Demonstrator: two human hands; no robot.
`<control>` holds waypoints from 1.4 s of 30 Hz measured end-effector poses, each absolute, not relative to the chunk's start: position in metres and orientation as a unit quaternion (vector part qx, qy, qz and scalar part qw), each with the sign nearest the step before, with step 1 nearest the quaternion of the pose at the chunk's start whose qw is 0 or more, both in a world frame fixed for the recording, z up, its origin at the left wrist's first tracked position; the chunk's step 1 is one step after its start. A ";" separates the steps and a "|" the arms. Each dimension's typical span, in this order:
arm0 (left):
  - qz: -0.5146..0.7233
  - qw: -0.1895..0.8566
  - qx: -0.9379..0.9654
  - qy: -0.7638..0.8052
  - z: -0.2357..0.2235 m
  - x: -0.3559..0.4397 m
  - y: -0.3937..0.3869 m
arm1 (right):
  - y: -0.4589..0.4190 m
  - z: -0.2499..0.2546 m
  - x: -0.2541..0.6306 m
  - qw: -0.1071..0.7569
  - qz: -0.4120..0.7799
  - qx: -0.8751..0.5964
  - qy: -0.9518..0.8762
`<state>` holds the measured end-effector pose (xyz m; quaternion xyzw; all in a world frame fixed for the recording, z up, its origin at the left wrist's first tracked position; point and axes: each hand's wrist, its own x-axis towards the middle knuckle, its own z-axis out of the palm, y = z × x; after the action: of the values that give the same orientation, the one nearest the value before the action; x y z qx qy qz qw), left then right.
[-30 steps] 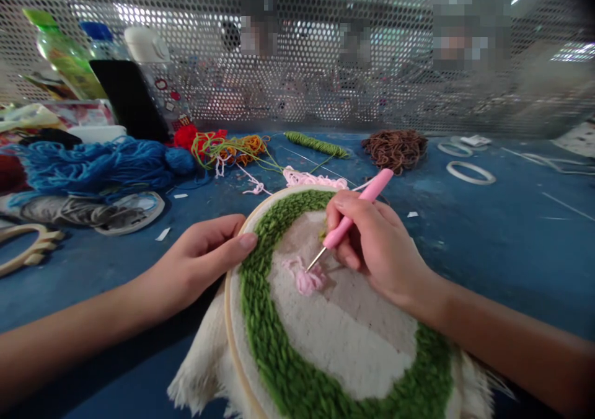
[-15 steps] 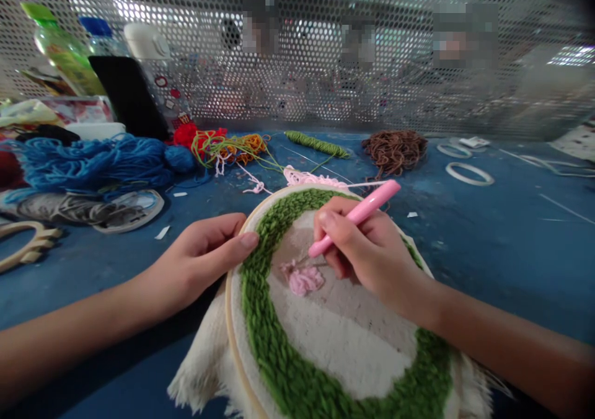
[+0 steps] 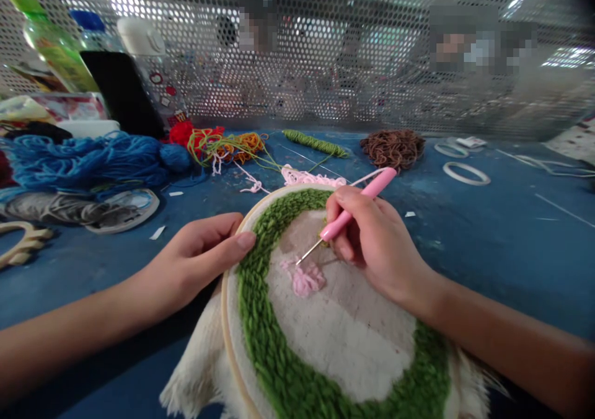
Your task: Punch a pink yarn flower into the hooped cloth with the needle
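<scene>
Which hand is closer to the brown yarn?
The right hand. It holds the pink punch needle over the cloth, on the near side of the brown yarn. The left hand is farther away, gripping the hoop on its left.

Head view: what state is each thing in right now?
Left hand: pinching the hoop's rim
Right hand: closed on the pink tool
Pink tool: tilted, metal tip down by the pink loops
Hoop: holding cloth stretched
Pink loops: small raised patch
Green stitching: thick band, partly hidden
Brown yarn: loose heap
Green yarn: wound
Green-topped bottle: capped
</scene>
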<state>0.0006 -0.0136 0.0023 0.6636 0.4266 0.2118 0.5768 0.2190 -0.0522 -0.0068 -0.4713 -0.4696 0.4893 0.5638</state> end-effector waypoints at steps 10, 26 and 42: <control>0.194 0.601 0.643 0.433 0.001 0.000 -0.014 | -0.064 -0.008 0.215 0.386 0.463 -0.418 -0.679; 0.200 0.579 0.669 0.421 0.002 -0.001 -0.012 | -0.052 -0.011 0.220 0.561 0.513 -0.441 -0.477; 0.201 0.590 0.657 0.424 0.001 0.000 -0.013 | -0.054 -0.008 0.217 0.547 0.537 -0.436 -0.471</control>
<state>0.0000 -0.0131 0.0013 0.6571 0.4238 0.2007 0.5902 0.2167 -0.0543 -0.0085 -0.4360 -0.4715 0.5370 0.5471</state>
